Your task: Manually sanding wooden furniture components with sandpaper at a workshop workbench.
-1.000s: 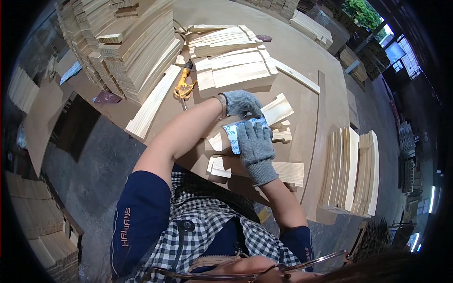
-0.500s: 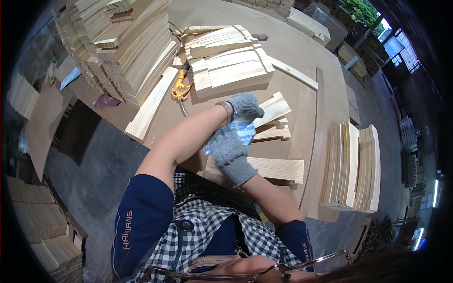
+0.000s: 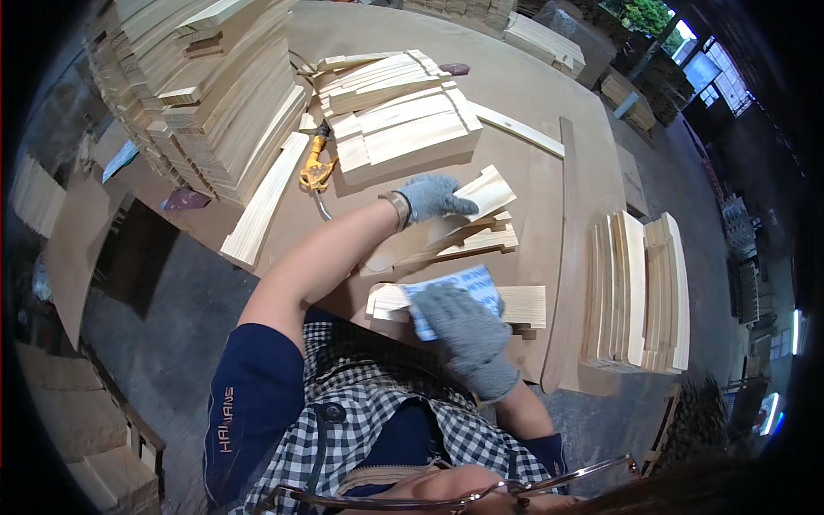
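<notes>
My left hand (image 3: 432,197), in a grey knit glove, is closed on the near end of a pale wooden slat (image 3: 489,190), its thumb along the edge. The slat tilts over other notched slats (image 3: 472,243) on the table. My right hand (image 3: 468,335), gloved alike, grips a blue-and-white printed sheet (image 3: 468,281) that resembles the back of sandpaper. The sheet spreads from under its fingers, above a wooden slat (image 3: 524,305) lying crosswise near the table's front edge. The right palm and thumb are hidden.
A stack of slats (image 3: 412,129) lies beyond my hands, with a yellow air blow gun (image 3: 316,172) to its left. A tall wood pile (image 3: 232,112) rises at the left. More slats (image 3: 635,296) stand at the right; a long strip (image 3: 562,257) runs beside them.
My hands have parted. The right hand has drawn back toward me and to the right with the sheet, off the slat; the left keeps its hold on the slat.
</notes>
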`<state>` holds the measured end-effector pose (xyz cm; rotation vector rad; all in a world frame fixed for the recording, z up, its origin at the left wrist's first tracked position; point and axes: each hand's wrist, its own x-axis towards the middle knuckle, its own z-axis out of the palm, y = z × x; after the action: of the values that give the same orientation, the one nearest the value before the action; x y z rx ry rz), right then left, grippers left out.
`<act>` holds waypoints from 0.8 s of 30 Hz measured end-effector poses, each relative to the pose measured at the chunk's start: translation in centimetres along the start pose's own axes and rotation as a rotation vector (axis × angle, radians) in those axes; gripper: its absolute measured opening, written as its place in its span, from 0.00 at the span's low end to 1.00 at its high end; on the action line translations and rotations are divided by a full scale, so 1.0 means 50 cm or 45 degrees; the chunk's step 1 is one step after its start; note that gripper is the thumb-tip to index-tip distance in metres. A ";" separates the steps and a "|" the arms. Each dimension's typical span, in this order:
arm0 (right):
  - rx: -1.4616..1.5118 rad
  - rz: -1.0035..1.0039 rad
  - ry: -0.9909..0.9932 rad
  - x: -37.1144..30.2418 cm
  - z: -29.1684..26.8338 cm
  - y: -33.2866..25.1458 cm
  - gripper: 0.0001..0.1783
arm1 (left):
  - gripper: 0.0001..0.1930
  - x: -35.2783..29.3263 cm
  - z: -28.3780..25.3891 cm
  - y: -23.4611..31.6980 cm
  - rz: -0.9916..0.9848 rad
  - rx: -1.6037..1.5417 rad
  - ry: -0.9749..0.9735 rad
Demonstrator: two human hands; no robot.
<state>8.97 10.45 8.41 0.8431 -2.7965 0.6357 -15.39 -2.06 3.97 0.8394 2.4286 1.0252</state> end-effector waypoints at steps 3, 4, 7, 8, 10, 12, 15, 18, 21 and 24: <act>0.087 0.288 0.190 -0.063 -0.035 0.045 0.32 | 0.40 -0.016 0.038 0.041 -0.034 0.324 0.113; 0.075 0.332 0.228 -0.079 -0.039 0.057 0.32 | 0.41 -0.023 0.050 0.054 -0.035 0.446 0.169; -0.002 0.492 0.348 -0.119 -0.052 0.086 0.30 | 0.37 -0.052 0.056 0.089 -0.001 0.518 0.240; -0.043 0.511 0.406 -0.130 -0.057 0.094 0.30 | 0.36 -0.067 0.052 0.102 -0.011 0.561 0.233; -0.120 0.546 0.513 -0.148 -0.073 0.110 0.30 | 0.37 -0.107 0.044 0.131 0.001 0.616 0.130; -0.159 0.626 0.570 -0.164 -0.089 0.123 0.31 | 0.40 -0.158 0.042 0.156 0.010 0.635 -0.044; -0.168 0.668 0.644 -0.167 -0.092 0.148 0.30 | 0.45 -0.228 0.071 0.172 0.140 0.625 -0.127; -0.116 0.603 0.578 -0.141 -0.048 0.176 0.30 | 0.45 -0.239 0.114 0.160 0.234 0.633 -0.108; -0.228 0.634 0.324 -0.118 0.017 0.190 0.31 | 0.43 -0.233 0.154 0.137 0.215 0.615 -0.087; -0.506 0.600 0.259 -0.146 0.056 0.159 0.33 | 0.42 -0.232 0.170 0.119 0.193 0.586 -0.059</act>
<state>10.57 18.79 1.19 0.0414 -2.7916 0.1838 0.17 -1.89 3.91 1.1929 2.6325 0.4827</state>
